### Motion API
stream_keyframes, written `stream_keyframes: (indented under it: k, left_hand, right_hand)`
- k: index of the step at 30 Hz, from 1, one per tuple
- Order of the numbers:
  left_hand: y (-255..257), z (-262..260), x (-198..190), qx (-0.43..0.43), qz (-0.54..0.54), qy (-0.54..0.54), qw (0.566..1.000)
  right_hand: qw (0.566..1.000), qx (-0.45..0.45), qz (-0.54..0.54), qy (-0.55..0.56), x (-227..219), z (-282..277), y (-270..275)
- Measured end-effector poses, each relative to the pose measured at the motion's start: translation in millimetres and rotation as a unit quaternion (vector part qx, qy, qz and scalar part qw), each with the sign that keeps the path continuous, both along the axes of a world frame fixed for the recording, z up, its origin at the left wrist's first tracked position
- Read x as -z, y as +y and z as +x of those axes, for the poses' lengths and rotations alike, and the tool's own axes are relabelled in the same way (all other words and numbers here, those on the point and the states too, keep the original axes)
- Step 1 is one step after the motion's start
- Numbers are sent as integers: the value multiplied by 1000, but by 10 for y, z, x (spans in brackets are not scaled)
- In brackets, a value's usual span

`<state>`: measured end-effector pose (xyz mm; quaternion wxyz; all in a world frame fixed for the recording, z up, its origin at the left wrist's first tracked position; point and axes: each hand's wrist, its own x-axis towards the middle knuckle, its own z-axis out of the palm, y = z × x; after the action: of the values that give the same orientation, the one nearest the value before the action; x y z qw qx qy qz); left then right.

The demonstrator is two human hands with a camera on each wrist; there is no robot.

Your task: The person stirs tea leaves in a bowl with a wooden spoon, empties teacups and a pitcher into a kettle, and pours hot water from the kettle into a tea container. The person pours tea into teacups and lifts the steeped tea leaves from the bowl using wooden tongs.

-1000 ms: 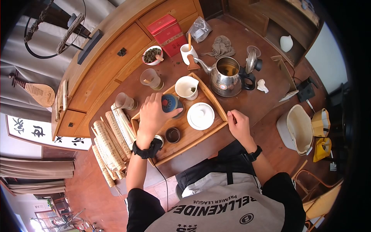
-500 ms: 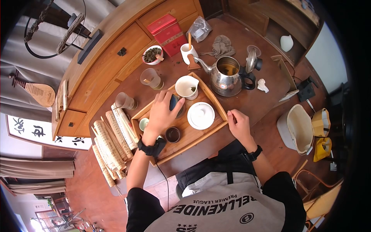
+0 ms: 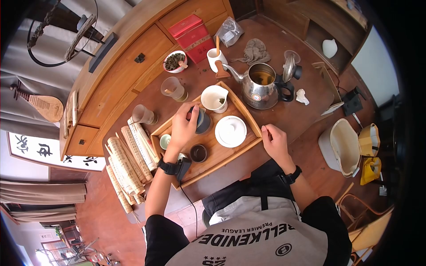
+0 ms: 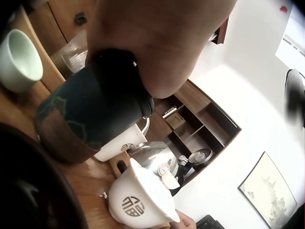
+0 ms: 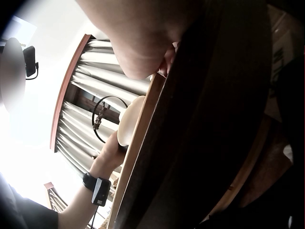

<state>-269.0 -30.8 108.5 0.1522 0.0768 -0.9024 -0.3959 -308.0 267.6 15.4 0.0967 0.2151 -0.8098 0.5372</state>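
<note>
On the wooden tray [image 3: 222,160], a blue canister [image 3: 203,121] stands between the white pitcher [image 3: 214,99] and a dark cup [image 3: 198,153]. The left hand [image 3: 181,128] holds a dark lid with a red spot [image 3: 191,115] at the canister's left side. In the left wrist view, the dark teal canister [image 4: 88,112] has a black piece under the hand [image 4: 152,38]; the fingertips are hidden. The right hand [image 3: 276,142] grips the tray's right corner, its curled fingers [image 5: 167,62] at the rim in the right wrist view. A white lidded bowl [image 3: 230,131] sits nearby.
Behind the tray stand a steel kettle [image 3: 261,91], glasses [image 3: 174,89], a bowl of leaves [image 3: 175,61] and a red tin [image 3: 192,37]. Bamboo scrolls [image 3: 126,167] lie to the left. A pale green cup [image 3: 165,141] is at the tray's left end.
The left hand has shifted from over the canister to its left side, with the lid now in its fingers and more of the canister showing. The right hand stays at the tray corner.
</note>
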Motion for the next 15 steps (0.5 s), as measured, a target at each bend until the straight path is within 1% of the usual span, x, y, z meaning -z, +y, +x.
stream_keyframes:
  k: [6, 10, 15]
  left_hand:
    - [-81, -8, 82, 11, 42, -19, 999]
    - [-111, -11, 122, 10, 39, -15, 999]
    - [-146, -20, 140, 15, 93, -17, 995]
  right_hand:
    - [1000, -4, -3, -5, -1, 3, -2]
    - [1000, 0, 1, -6, 2, 1, -3]
    - [1000, -3, -4, -5, 0, 6, -7]
